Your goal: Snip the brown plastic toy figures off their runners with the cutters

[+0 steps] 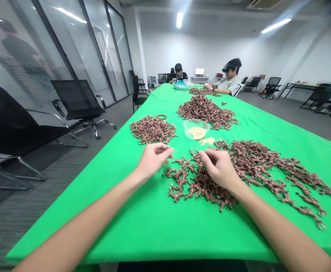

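Observation:
My left hand point(155, 158) is closed in a pinch above the green cloth, left of the near heap. Whatever its fingertips hold is too small to make out. A thin pointed metal tool point(194, 150) sticks out from the closed fingers of my right hand point(218, 166), toward my left hand. Under and around my right hand spreads a heap of small brown figure-like pieces point(205, 185), some lying in rows. Just beyond the hands stands a clear plastic bowl point(186, 130) with small pale-yellow bits in it. More of these yellow bits point(208, 141) lie loose beside the bowl.
A smaller brown heap point(153, 129) with a ring-shaped item point(161, 116) lies at left, and a larger heap point(206, 111) lies behind the bowl. Two people sit at the far end near a blue bag point(181, 85). Black chairs point(76, 98) stand left of the table.

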Motion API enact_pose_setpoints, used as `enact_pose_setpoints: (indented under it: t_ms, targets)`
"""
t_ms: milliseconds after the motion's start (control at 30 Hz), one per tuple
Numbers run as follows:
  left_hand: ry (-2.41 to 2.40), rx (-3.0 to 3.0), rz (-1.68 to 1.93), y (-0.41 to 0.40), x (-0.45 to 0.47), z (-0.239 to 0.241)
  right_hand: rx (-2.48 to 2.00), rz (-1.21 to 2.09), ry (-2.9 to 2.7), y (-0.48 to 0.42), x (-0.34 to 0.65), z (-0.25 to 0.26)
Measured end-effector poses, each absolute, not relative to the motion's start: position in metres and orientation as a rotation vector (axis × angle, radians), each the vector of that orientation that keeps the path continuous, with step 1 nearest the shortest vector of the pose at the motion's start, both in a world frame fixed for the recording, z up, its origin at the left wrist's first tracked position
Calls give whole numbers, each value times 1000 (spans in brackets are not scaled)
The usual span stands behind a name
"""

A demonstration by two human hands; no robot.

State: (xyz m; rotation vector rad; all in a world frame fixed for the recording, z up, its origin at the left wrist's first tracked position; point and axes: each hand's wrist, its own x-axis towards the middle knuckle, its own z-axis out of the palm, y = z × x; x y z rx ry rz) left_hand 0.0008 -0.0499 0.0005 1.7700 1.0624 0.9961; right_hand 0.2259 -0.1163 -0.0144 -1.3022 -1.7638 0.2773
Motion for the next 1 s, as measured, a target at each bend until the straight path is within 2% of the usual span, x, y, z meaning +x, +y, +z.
enact_pose_setpoints:
  t_ms: [133, 433, 567, 800, 1000]
  targets:
    - [1266, 1974, 1086, -2, -8, 4, -1306, 247, -1787, -114, 229, -14]
    - [1638, 2100, 1169, 92, -11, 63, -1296, 232, -1829, -111, 235, -13]
    - [1576, 2193, 1140, 71, -11, 55, -1282, 223, -1834, -113, 235, -11]
    - [1117, 2435, 813, -8, 3, -4, -1270, 202, -1851, -112, 236, -11]
    - [802, 2509, 693, -22, 13, -23, -1290, 207, -1851, -111, 237, -12]
